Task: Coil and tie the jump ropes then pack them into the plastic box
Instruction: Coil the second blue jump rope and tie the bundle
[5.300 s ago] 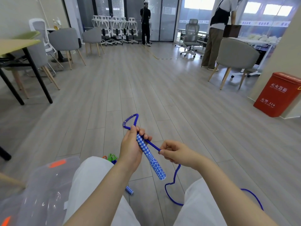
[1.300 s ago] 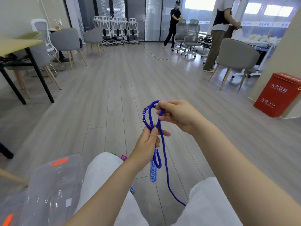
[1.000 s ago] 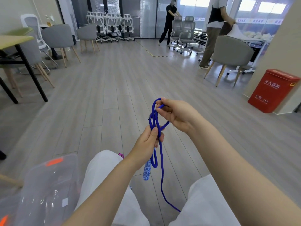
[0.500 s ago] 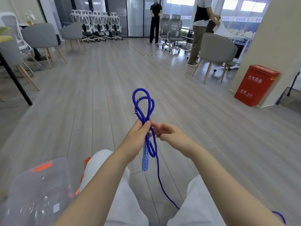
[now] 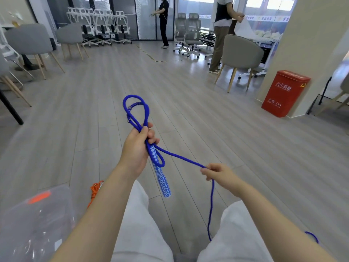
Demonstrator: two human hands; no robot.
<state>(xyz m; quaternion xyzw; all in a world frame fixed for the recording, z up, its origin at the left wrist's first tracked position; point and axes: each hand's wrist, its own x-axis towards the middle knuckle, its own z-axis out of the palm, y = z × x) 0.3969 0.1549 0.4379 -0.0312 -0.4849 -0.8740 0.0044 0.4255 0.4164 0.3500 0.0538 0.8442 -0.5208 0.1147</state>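
My left hand [image 5: 136, 148] grips a blue jump rope [image 5: 181, 157] together with its blue-and-white patterned handle [image 5: 160, 175], which hangs down from the fist. Two rope loops stand up above that hand and a smaller loop hangs below it. My right hand [image 5: 220, 175] pinches the free strand lower right; from there the rope drops between my knees. A clear plastic box [image 5: 35, 222] with an orange latch sits at the lower left. An orange rope [image 5: 93, 192] lies on the floor beside it.
I sit with white-trousered knees in the foreground over a grey wood floor. A red bin [image 5: 285, 93] stands against a pillar at right, a grey chair [image 5: 240, 53] behind it. Chairs and a dark table leg [image 5: 10, 108] line the left. Two people stand far back.
My right hand has left the coil and slid down and to the right along the free strand, drawing it out taut. The handle now hangs at more of a slant.
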